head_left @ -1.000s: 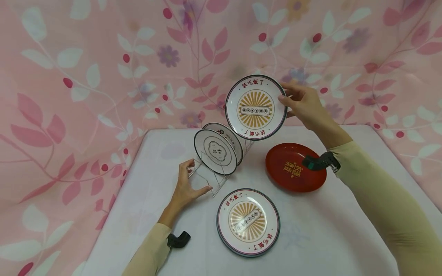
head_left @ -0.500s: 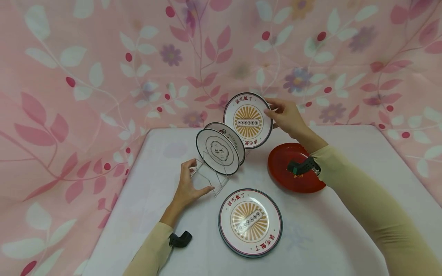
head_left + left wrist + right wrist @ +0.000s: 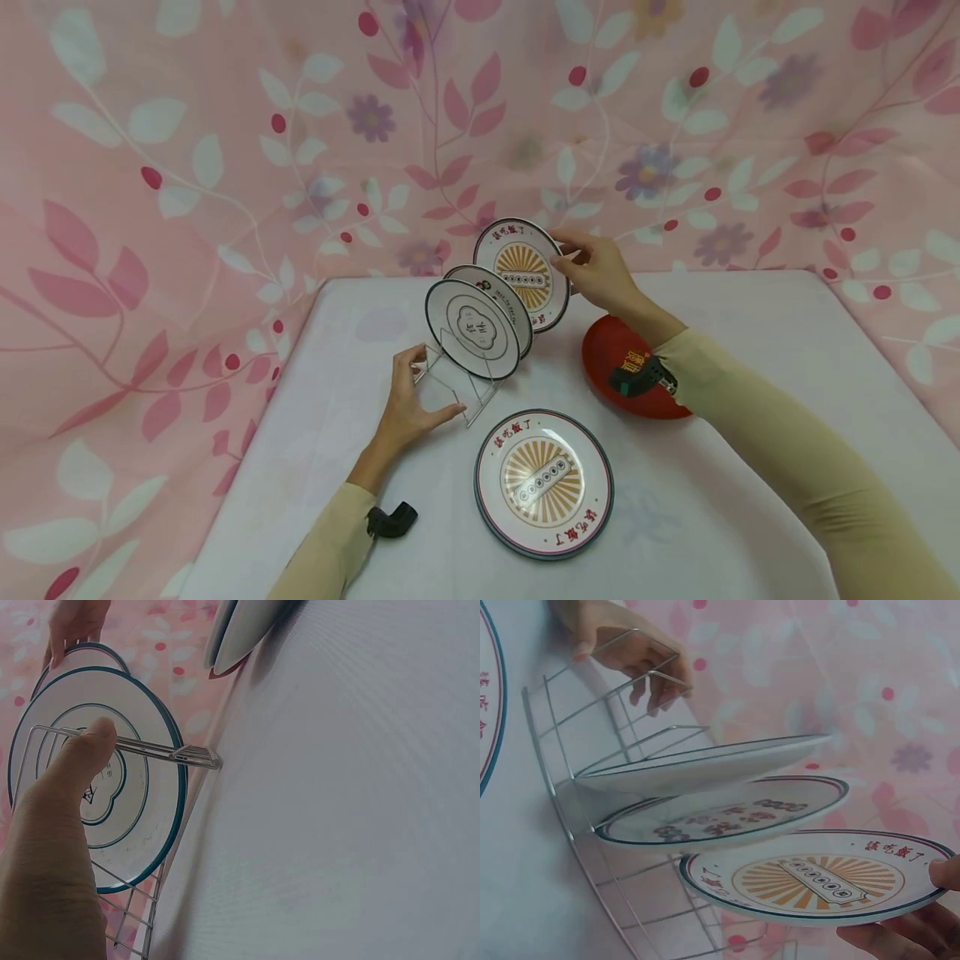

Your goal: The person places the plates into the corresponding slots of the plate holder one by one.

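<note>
My right hand (image 3: 600, 271) pinches the right rim of a white plate (image 3: 517, 258) with a gold sunburst and red characters. In the right wrist view this sunburst plate (image 3: 802, 881) is tilted, its far edge at the wire dish rack (image 3: 592, 862). Whether it touches the wires is hard to tell. Two white plates stand leaning in the rack: one in front with its underside (image 3: 472, 329) showing, one behind it (image 3: 517, 312). With thumb and fingers apart, my left hand (image 3: 405, 408) grips the rack's near end; the thumb (image 3: 101, 735) lies against a wire.
Another sunburst plate (image 3: 543, 483) lies face up on the table at the front, apparently stacked on a plate beneath. A red plate (image 3: 603, 358) with gold characters lies to the right, partly under my right forearm. A pink floral cloth (image 3: 225, 150) hangs behind the white table (image 3: 352, 333).
My right hand has lowered the sunburst plate down and leftward, behind the plates in the rack. The left hand has stayed at the rack.
</note>
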The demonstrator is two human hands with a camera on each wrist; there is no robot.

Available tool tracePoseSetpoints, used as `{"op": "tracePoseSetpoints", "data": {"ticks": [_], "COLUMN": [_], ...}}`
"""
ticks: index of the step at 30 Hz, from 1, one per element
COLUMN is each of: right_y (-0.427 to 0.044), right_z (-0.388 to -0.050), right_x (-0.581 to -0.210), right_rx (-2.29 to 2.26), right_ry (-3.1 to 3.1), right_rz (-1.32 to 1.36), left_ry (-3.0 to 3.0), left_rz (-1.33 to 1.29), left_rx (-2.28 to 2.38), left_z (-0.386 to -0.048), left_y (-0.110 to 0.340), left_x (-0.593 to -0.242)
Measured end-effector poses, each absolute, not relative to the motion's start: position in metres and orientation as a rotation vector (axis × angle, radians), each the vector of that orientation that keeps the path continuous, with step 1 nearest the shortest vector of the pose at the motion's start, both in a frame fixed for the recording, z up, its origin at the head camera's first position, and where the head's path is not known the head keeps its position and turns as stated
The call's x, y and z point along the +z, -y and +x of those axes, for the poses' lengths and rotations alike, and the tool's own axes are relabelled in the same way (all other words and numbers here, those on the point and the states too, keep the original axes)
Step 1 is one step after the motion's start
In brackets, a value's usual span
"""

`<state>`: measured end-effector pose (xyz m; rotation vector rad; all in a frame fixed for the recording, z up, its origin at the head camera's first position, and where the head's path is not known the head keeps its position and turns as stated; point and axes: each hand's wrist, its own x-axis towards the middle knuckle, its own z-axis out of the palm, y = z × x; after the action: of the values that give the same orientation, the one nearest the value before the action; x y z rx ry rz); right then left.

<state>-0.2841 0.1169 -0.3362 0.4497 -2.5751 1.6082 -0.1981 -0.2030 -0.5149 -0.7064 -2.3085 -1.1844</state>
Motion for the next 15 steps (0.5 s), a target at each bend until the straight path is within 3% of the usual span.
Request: {"op": "tracePoseSetpoints", "data": {"ticks": [15], "right_y": [-0.094], "right_z": [-0.280], "right_x": [-0.368], "right_rx": [1.397], "right_ry": [2.609], "right_rz": [0.601], "left_ry": [2.316], "left_rz": [-0.704], "left_rx": [-1.188], "left_z": [-0.197], "left_y": [0.203], "left_x": [-0.514]}}
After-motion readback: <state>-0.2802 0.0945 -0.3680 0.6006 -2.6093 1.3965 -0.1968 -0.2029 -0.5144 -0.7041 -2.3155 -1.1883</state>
